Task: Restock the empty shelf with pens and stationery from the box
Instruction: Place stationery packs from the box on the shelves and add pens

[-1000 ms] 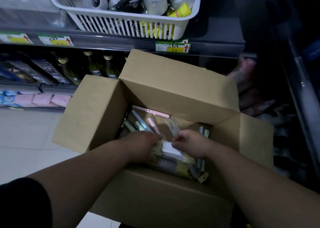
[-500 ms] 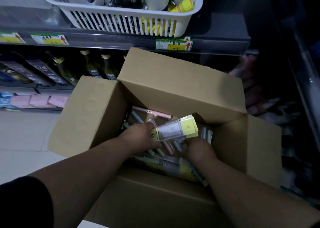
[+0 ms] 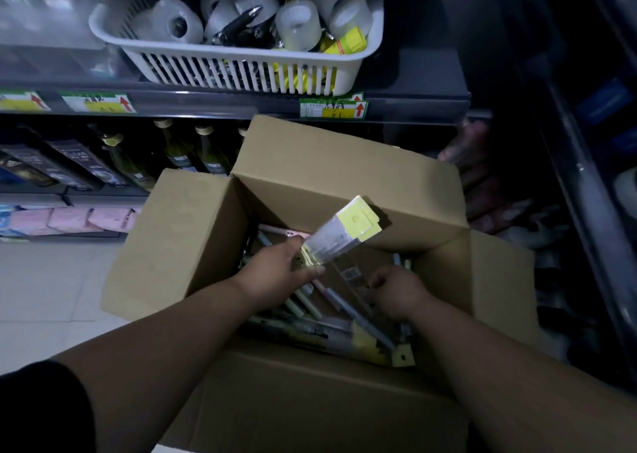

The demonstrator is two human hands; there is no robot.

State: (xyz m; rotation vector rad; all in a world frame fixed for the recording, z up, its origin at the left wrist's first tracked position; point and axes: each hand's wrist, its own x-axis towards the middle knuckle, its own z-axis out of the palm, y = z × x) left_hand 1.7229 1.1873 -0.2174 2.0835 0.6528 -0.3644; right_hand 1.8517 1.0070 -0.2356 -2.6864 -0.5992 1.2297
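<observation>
An open cardboard box (image 3: 331, 173) sits below a dark shelf (image 3: 406, 103). The left hand (image 3: 279, 273) grips a clear pen pack (image 3: 339, 235) with a yellow header card, tilted up above the box. The right hand (image 3: 396, 289) reaches into the box, curled among loose pens (image 3: 306, 302) and packs. On the shelf stands a white basket (image 3: 241, 70) holding tape rolls (image 3: 298, 25).

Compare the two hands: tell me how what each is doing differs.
The left hand is raised above the contents, gripping a clear pen pack with a yellow header; the right hand is down in the cardboard box, closed among the loose pens. What the right hand grips is unclear; the left hand's pack is plain. Both are bare and reach into the same box.
</observation>
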